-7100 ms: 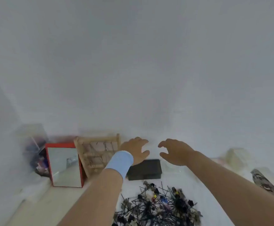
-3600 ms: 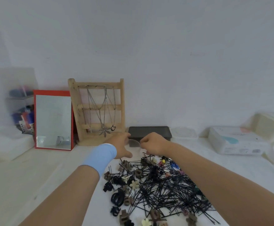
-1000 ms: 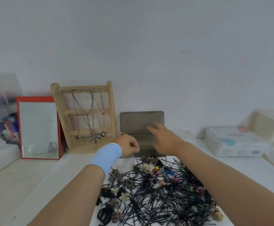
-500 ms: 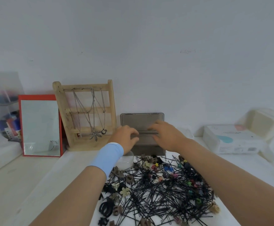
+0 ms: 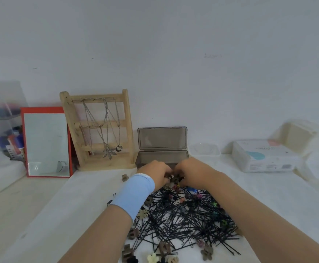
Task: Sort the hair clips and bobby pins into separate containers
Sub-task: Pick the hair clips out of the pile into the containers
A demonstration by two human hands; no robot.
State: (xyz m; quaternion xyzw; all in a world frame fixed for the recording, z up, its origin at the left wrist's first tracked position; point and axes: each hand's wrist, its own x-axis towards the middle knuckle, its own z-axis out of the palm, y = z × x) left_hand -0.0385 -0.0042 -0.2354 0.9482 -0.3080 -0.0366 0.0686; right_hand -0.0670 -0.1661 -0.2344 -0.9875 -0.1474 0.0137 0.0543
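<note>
No wording can be read anywhere in the scene. A white pack point(image 5: 263, 155) at the right carries a line of small grey print above a teal shape, with more fine print along its front face, all too blurred to make out. Labels on the bottles inside the clear organiser point(image 5: 5, 133) at far left are equally illegible.

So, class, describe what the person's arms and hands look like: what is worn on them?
The left hand has a wide, plain light blue wristband round its wrist. The right hand and forearm are bare. No sleeves, watch or gloves show on either arm; rings cannot be made out.
</note>
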